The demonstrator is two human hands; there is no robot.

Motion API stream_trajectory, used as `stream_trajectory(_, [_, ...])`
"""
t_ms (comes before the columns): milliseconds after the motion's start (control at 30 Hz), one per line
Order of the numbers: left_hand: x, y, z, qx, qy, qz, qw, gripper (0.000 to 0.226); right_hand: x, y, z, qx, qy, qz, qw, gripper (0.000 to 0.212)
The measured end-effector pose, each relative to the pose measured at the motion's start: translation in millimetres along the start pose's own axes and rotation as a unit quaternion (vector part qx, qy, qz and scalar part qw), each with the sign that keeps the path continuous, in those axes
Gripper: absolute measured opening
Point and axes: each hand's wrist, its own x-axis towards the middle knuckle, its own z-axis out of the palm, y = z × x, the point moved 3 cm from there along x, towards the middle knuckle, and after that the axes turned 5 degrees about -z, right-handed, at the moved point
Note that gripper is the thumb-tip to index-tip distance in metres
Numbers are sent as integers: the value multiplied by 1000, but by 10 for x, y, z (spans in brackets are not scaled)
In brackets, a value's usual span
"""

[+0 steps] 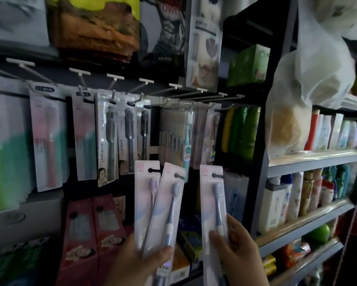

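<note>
In front of the hook wall, low in the view, three toothbrush packs stand up from two hands. The left hand (140, 263) grips two by their lower ends, thumb curled over the front: the purple pack (145, 195) upright at the back, and the tilted pack (169, 207) with a blue brush, leaning right and overlapping it. The right hand (241, 252) pinches the third pack (213, 207), upright, thumb on the front over the brush handle and fingers behind; this pack stands apart from the other two.

Just above them, grey brushes (130, 131) hang in packs from hooks (140, 98). Red boxes (90, 234) stand lower left. To the right, shelves (309, 159) carry bottles (293, 199), and a plastic bag (309, 79) hangs over the top shelf.
</note>
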Motion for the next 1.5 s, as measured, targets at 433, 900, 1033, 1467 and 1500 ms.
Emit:
stream_trajectory(433, [-104,44,325,-45,199,-67,977,45,259,-113,-298,9,-75,-45,996,44])
stream_trajectory(900, [-384,-11,467,22,271,-93,958,41,192,-38,-426,-40,-135,-47,989,60])
stream_trajectory(1033, [-220,34,453,30,262,-92,960,39,373,-83,-366,-60,-124,-45,990,55])
stream_trajectory(1467, [571,314,293,26,220,-13,975,40,1654,-710,121,-61,-63,-142,986,39])
stream_trajectory(1500, [623,323,263,19,211,-1,977,46,1735,-742,175,-57,-57,-144,986,40])
